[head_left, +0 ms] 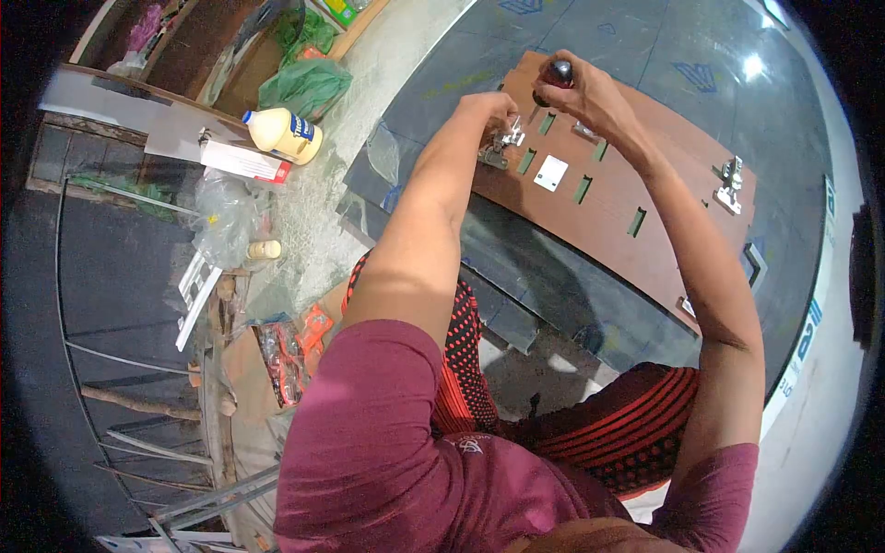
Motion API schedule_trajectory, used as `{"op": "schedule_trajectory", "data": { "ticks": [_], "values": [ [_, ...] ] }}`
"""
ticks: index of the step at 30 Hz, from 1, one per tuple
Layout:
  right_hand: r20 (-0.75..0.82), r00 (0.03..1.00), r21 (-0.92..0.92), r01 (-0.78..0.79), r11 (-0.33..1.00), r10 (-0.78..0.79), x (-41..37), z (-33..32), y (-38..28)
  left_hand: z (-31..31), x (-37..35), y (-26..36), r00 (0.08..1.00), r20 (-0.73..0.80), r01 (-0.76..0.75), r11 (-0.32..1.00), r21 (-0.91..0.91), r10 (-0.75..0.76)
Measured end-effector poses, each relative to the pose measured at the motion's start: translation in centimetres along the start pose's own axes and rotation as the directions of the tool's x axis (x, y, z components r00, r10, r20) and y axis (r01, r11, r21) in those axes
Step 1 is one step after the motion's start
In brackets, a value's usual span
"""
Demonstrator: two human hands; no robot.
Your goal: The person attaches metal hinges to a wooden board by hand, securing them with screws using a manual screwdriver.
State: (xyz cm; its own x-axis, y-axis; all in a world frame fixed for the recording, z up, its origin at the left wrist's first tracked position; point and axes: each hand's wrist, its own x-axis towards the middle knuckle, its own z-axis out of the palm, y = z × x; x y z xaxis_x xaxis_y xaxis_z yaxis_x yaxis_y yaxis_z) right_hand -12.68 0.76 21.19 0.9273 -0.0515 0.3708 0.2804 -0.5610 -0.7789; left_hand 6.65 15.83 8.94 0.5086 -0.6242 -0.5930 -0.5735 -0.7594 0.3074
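Seen from above, a brown board (608, 198) lay at a slant on a dark slab (645, 37) in front of a seated person; nothing visible clamped it, so a hard push might have made it slide. The hands were close but apart. The right hand (590, 88) was wrapped round the handle of a screwdriver (560, 69), its shaft angled down towards the board's far left part. The left hand (490, 112) was bent over a metal hinge (513, 136) there; whether it pinched the hinge or only steadied it could not be told. If loosely held, the hinge could have twisted out of line. The driver's tip was hard to make out; a slip seemed able to scratch the board or jab the nearby left fingers.

Around this, a pale, rough floor (323, 184) ran along the left, below an open wooden unit (184, 55). The slab was smooth, with blue markings and a bright glare at its far right. On the left side lay a green bag (309, 88), a clear bag (224, 217), a cream jug (284, 132) and a small bottle (265, 250).
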Motion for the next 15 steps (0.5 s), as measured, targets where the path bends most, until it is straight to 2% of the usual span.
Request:
{"op": "schedule_trajectory", "data": {
  "ticks": [4, 6, 8, 10, 12, 14, 15],
  "values": [
    [0.022, 0.998, 0.016, -0.067, 0.998, 0.067, 0.2, 0.2, 0.5, 0.0, -0.3, 0.0, 1.0, -0.011, 0.022, 1.0, -0.016, -0.022],
    [0.028, 0.999, 0.007, -0.02, 1.0, 0.02, 0.0, 0.5, 0.7, 0.2, 0.7, -0.9, 1.0, -0.022, 0.013, 1.0, 0.007, -0.013],
    [0.035, 0.999, -0.002, 0.026, 1.0, -0.026, -0.1, 1.1, 1.2, 0.8, 2.5, -2.7, 1.0, 0.004, 0.001, 0.997, -0.076, -0.001],
    [0.09, 0.994, 0.054, -0.065, 0.996, 0.06, -0.2, 1.8, 1.6, 0.6, 2.0, -2.4, 0.999, 0.04, 0.04, 0.995, -0.09, -0.036],
    [0.088, 0.996, 0.045, -0.034, 0.998, 0.03, -0.2, 2.0, 2.0, 0.4, 0.8, -1.7, 0.995, 0.076, 0.079, 0.992, -0.102, -0.071],
    [0.086, 0.996, 0.034, -0.006, 0.999, 0.003, -0.2, 2.1, 2.0, 0.2, -1.3, -0.4, 0.996, -0.03, 0.084, 0.992, 0.095, -0.082],
    [0.069, 0.997, 0.013, -0.041, 0.999, 0.04, -0.2, 2.1, 1.9, 0.2, -1.3, -0.5, 0.996, -0.029, 0.083, 0.992, 0.095, -0.081]
  ]
}}
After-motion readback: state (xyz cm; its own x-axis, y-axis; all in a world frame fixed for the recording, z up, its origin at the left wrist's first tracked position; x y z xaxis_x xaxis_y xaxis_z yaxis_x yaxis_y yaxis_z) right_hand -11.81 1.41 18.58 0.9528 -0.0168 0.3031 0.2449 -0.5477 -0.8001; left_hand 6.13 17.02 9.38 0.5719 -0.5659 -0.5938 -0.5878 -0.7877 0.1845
